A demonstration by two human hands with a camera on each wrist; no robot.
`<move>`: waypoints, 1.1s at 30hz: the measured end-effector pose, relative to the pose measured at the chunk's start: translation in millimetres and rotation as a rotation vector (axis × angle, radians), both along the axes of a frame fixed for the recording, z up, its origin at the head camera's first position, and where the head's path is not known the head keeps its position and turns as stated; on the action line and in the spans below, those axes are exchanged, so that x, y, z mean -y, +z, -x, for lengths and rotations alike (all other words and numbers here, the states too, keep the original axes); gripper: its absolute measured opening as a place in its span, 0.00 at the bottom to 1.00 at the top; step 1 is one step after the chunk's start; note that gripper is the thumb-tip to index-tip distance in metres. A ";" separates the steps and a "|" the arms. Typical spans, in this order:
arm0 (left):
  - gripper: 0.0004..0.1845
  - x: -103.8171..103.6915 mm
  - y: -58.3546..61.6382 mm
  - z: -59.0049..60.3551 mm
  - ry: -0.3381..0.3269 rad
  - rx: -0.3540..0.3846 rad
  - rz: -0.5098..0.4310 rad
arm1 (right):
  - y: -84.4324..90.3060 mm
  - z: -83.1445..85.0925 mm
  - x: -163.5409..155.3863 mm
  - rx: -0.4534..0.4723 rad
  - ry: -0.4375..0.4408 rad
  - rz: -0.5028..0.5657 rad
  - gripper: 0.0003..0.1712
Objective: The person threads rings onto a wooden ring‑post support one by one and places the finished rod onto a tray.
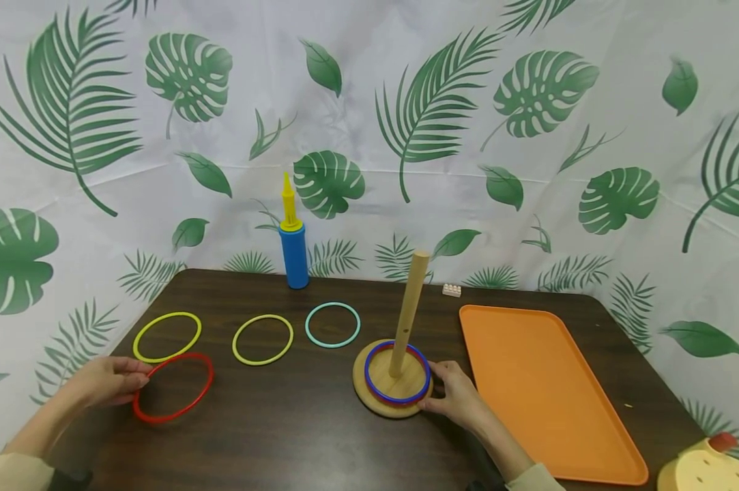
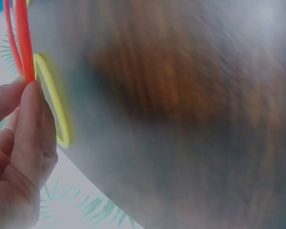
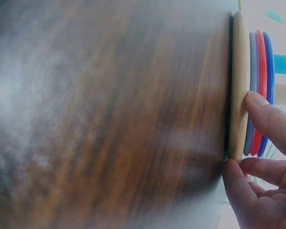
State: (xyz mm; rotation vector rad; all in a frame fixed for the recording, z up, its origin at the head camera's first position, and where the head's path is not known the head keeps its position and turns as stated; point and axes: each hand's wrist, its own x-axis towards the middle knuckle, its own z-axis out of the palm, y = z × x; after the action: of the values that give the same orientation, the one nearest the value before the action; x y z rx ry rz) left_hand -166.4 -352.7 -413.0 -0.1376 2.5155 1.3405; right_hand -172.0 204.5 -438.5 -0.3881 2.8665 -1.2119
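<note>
At the left of the head view, my left hand (image 1: 114, 380) pinches a red ring (image 1: 206, 392) by its edge, raised over the table and overlapping a yellow ring (image 1: 198, 327). The left wrist view shows the red ring (image 2: 23, 43) between thumb and fingers. My right hand (image 1: 458, 399) grips the rim of a round wooden base (image 1: 361, 392) with an upright peg (image 1: 411, 300). In the right wrist view, the thumb lies on the base's (image 3: 239, 86) upper side, fingertips at its lower edge. Stacked around the peg are a grey ring (image 3: 252, 71), a red ring (image 3: 261, 62) and a blue ring (image 3: 270, 67).
Another yellow ring (image 1: 237, 348) and a turquoise ring (image 1: 358, 326) lie mid-table. A blue and yellow hand pump (image 1: 294, 256) stands behind them. An orange tray (image 1: 535, 382) is right of the base, a small pale toy brick (image 1: 452, 290) behind. A yellow object (image 1: 707, 470) sits at front right.
</note>
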 end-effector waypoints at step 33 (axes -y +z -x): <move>0.23 -126.7 70.4 34.1 -0.140 -0.204 -0.239 | -0.4 0.8 0.3 0.002 -0.009 -0.013 0.41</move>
State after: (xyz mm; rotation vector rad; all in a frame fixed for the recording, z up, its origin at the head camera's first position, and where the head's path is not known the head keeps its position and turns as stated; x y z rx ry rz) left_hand -200.4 -225.9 -342.6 0.2312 2.4433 1.6547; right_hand -172.8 204.2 -438.9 -0.3738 2.8763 -1.1934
